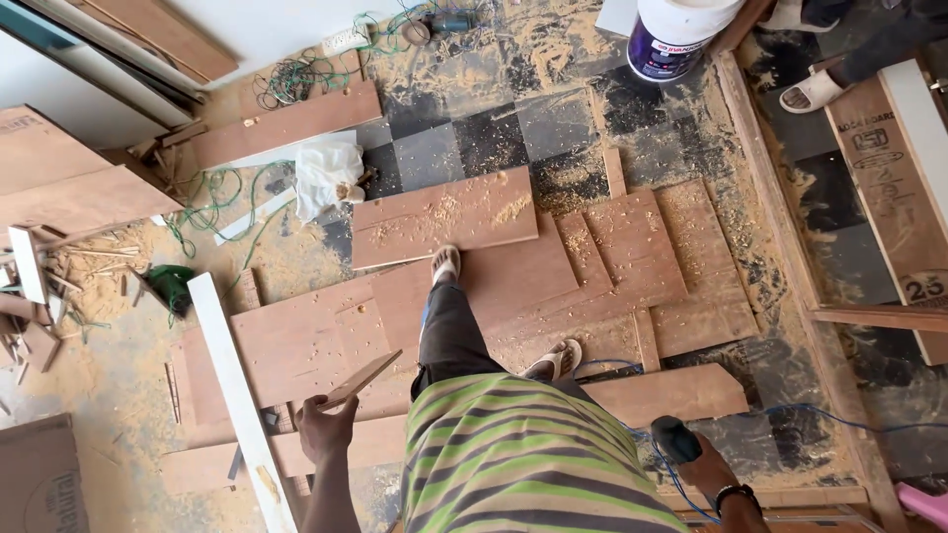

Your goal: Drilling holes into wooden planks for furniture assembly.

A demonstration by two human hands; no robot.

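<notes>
Left hand (324,426), lower left of centre, is gripping a thin plywood offcut (360,381) by its lower end, fingers wrapped around it; the piece is slanting up and to the right. Right hand (703,464), lower right, is closing its fingers round a dark power tool (675,438) (type too hidden to tell) trailing a blue cord (849,420). Person is standing on scattered plywood boards (513,266) at mid-frame, sawdust everywhere. White bucket (676,35) is sitting at top right; a long white strip (237,390) is lying at lower left.

Green-striped shirt (523,454), brown boards (444,217) (white bucket (681,30)).
</notes>
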